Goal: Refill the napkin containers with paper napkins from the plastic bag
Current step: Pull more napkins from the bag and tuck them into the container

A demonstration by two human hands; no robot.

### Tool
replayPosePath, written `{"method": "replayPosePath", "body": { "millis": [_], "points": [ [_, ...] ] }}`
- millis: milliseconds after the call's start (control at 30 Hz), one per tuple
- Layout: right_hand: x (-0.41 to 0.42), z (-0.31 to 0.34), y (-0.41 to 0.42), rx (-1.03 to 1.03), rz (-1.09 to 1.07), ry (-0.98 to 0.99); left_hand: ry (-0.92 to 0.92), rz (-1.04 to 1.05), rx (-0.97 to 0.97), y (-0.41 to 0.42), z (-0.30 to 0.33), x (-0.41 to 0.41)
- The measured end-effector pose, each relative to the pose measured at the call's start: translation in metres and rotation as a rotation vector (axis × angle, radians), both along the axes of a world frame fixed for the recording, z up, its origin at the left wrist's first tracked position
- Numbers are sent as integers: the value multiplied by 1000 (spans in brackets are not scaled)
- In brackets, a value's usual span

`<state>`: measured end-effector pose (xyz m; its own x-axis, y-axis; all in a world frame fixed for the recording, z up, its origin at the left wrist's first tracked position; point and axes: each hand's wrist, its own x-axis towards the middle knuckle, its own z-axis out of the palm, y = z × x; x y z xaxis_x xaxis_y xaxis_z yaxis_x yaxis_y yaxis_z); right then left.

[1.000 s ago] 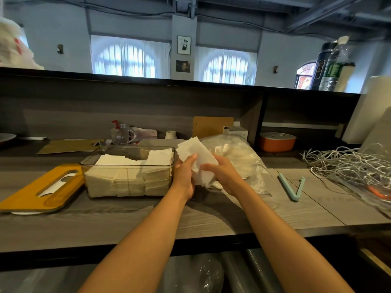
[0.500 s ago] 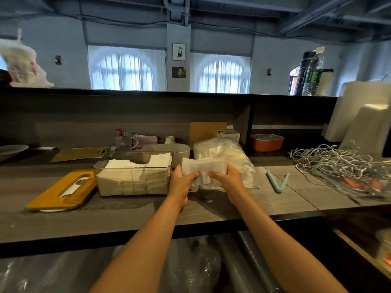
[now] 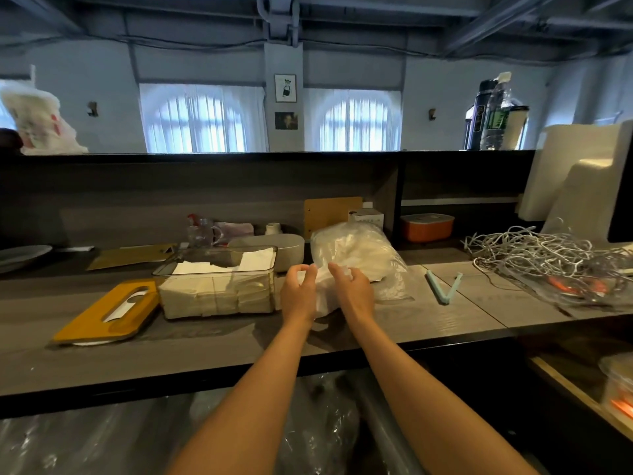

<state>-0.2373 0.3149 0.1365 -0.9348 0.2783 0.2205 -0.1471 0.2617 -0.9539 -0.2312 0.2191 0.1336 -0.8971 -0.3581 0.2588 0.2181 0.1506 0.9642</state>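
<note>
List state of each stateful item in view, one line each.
container: lid off, partly filled with napkins
lid: flat on counter, left of container
bag: on counter, holds napkins
clip: open, lying on counter
left hand: fingers loosely curled, grip unclear
right hand: same

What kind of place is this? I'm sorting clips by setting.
Probably behind a café or restaurant service counter: a clear napkin container being restocked from a plastic bag, its wooden slotted lid set aside, under a raised bar ledge.
</note>
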Motion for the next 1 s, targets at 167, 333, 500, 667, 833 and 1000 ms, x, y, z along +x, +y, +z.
{"method": "replayPosePath", "body": {
  "millis": [167, 333, 500, 667, 833, 1000],
  "points": [
    [-5, -1, 4, -75, -64, 14, -3, 112, -21, -2, -2, -4],
    [-7, -3, 4, -69, -53, 78, 35, 111, -122, 0, -3, -1],
    [-10, -1, 4, -118, 4, 48, 71, -6, -100, -2, -3, 2],
    [-12, -6, 7, -117, -78, 39, 41, 95, -158, -1, -4, -1],
    [-14, -5, 2, -40, 24, 45, 29, 43, -209, 1, -4, -4],
    [-13, -7, 8, -67, -99, 44, 39, 108, -86, -3, -3, -2]
  ]
}}
